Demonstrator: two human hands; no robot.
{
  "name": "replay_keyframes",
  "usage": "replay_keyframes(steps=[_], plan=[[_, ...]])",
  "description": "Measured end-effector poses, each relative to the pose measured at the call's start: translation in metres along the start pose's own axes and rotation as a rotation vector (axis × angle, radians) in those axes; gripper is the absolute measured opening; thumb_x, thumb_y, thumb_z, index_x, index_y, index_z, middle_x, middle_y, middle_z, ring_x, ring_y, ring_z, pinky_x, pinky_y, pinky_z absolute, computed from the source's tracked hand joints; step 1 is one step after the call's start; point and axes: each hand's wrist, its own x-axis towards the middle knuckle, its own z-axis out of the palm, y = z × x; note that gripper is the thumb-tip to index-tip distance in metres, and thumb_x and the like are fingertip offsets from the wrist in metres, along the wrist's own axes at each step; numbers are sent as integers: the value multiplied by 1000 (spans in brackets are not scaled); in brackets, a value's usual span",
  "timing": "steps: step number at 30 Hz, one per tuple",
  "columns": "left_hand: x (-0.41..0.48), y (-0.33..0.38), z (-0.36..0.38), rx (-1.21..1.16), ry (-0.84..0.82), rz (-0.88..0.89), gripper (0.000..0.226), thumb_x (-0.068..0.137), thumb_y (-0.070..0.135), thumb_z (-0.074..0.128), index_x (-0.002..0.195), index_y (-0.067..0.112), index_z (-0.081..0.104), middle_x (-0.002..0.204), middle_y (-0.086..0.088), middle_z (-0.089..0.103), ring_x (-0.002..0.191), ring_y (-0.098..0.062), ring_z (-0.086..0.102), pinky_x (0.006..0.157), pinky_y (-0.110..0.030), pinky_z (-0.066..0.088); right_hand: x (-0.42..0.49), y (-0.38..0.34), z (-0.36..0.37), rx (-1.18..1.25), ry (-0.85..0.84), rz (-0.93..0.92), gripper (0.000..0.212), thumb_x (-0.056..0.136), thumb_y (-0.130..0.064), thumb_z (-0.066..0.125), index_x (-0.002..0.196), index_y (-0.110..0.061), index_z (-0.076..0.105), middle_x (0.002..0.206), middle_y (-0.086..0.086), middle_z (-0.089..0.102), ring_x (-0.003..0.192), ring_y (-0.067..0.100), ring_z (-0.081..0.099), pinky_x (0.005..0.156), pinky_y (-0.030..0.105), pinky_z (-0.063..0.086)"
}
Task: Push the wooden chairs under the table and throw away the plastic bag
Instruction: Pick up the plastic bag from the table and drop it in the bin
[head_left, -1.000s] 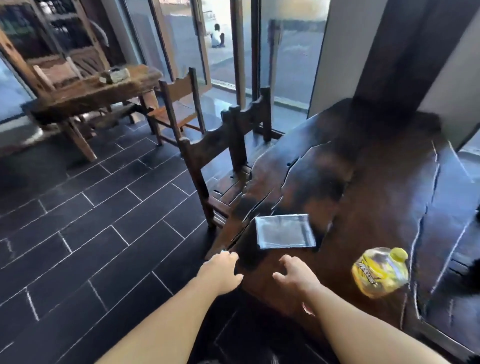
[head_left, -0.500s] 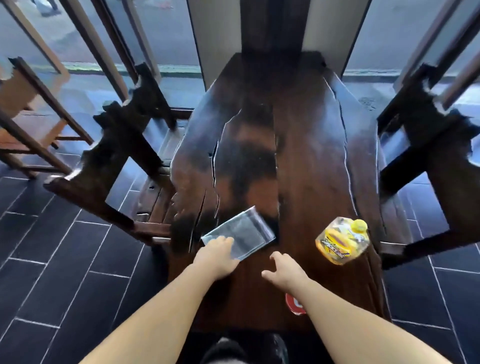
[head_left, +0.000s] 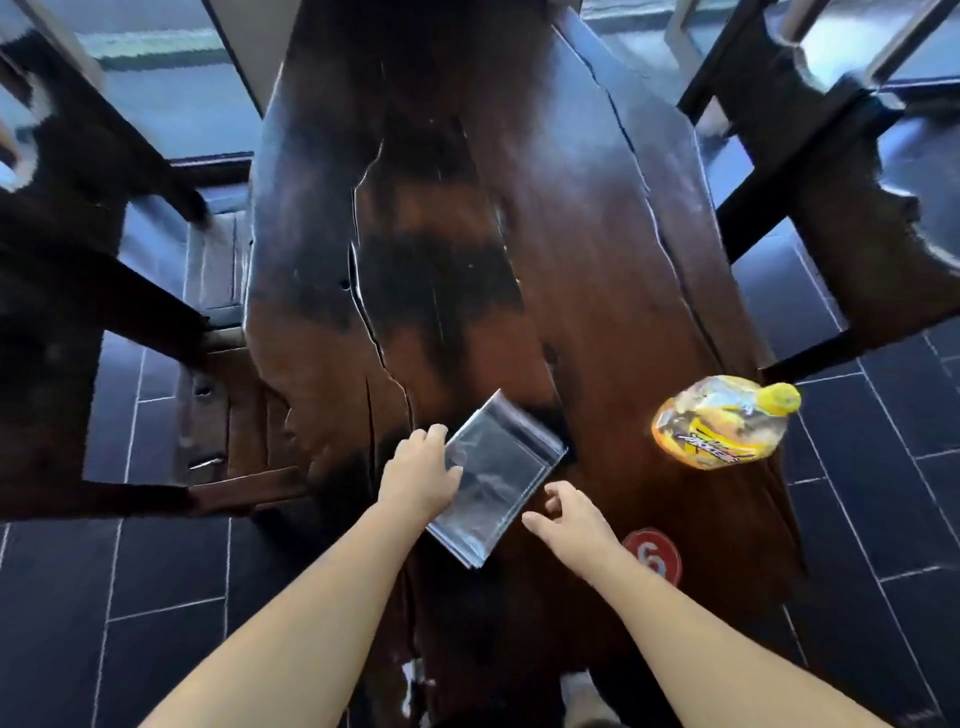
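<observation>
A café or restaurant: red number 6 marker (head_left: 652, 556) on a slab table (head_left: 571, 260), carved chairs (head_left: 52, 291) alongside.

Lots of open wood across the upper and middle stretch of the long dark wooden bench (head_left: 519, 234), so reaching there is easy. At lower right a yellow plastic bottle (head_left: 722, 421) lies on its side near the edge, with a bare strip between it and the flat clear plastic bag (head_left: 498, 467). A dark wooden chair (head_left: 78, 312) crowds the left side, and a second dark chair (head_left: 857, 234) crowds the right.
</observation>
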Motion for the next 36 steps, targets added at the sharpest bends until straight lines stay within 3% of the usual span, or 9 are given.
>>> replay_keyframes(steps=[3,7,12,16,18,24,29,32,36], plan=[[3,1,7,-28,15,-10,45,88,31,63,127,15,49,116,-7,53,112,-32,50,91,-48,47,5,-1,6,109,58,50,60,90,-40,68,141,-16,48,121,-1,56,104,16,57,83,27,43],[1,4,16,-2,25,-12,48,88,32,65,128,13,47,119,-8,53,113,-32,51,90,-47,47,7,1,17,209,83,73,56,88,-41,70,136,-21,48,109,-2,59,92,19,63,78,35,54],[-3,6,27,-147,-8,-34,40,89,22,65,125,11,51,116,-9,49,96,-31,59,84,-40,48,4,6,25,311,112,88,50,90,-37,70,133,-27,46,106,-2,62,92,16,65,83,40,59],[-9,11,29,-279,12,-46,8,87,15,62,89,9,59,85,-3,55,75,-19,52,61,-27,39,0,8,25,385,114,104,55,90,-34,72,137,-23,44,106,-2,62,96,16,63,88,40,59],[-16,14,29,-349,3,-26,12,88,13,60,80,8,54,73,-2,54,67,-16,47,55,-25,35,-5,11,21,416,119,109,57,91,-31,71,139,-21,43,105,-2,62,96,16,63,89,40,58],[-36,31,27,-615,-130,14,12,86,17,69,80,16,59,72,-2,66,65,-16,61,67,-41,54,-26,29,10,504,131,174,52,92,-32,70,136,-18,46,105,2,63,96,17,65,88,42,59],[-57,62,22,-792,-133,72,4,93,3,61,89,3,60,76,-1,71,68,-9,69,57,-22,51,-51,35,-17,741,145,246,38,92,-28,70,123,-15,53,103,3,63,91,16,62,70,32,55],[-66,83,20,-847,-141,109,3,92,3,63,90,5,62,77,-3,74,73,-16,71,63,-28,54,-62,51,-31,794,201,193,32,89,-30,74,113,-13,61,103,8,71,85,19,71,60,29,53],[-75,113,27,-864,-151,153,4,88,5,68,89,6,64,83,-9,75,78,-24,72,74,-41,59,-81,76,-53,915,225,71,11,90,-19,73,98,-10,71,98,12,76,91,25,72,81,39,58]])
